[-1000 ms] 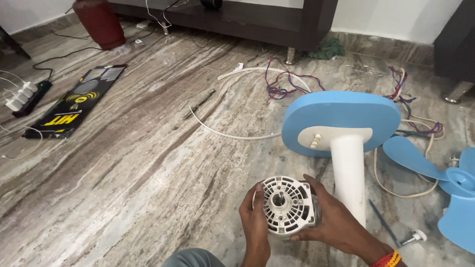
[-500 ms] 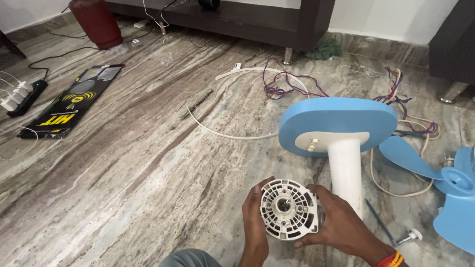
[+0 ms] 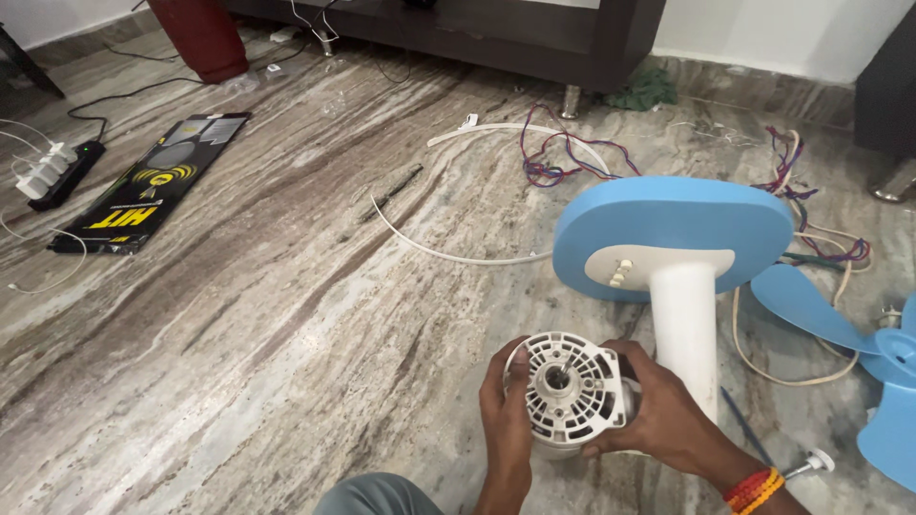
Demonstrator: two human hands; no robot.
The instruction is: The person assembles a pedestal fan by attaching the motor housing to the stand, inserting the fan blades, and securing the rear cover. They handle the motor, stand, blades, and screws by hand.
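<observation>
Both hands grip a white vented motor housing (image 3: 571, 386) above the marble floor (image 3: 267, 315): left hand (image 3: 506, 420) on its left side, right hand (image 3: 668, 420) wrapped round the right. Just beside it lies a blue fan base (image 3: 673, 224) with white stem (image 3: 685, 329). Blue fan blades (image 3: 859, 353) at right. Coloured wires (image 3: 558, 157), black flat box (image 3: 153, 181), power strip (image 3: 52, 172) farther off.

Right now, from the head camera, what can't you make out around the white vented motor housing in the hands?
- Back of the white vented round plastic motor housing: faces away, covered by left hand and right hand.
- Blue plastic fan blade: cut off by the right edge.
- Dark wooden cabinet: top cut off by the upper edge.
- Small white knob on the floor: too small to identify.
</observation>
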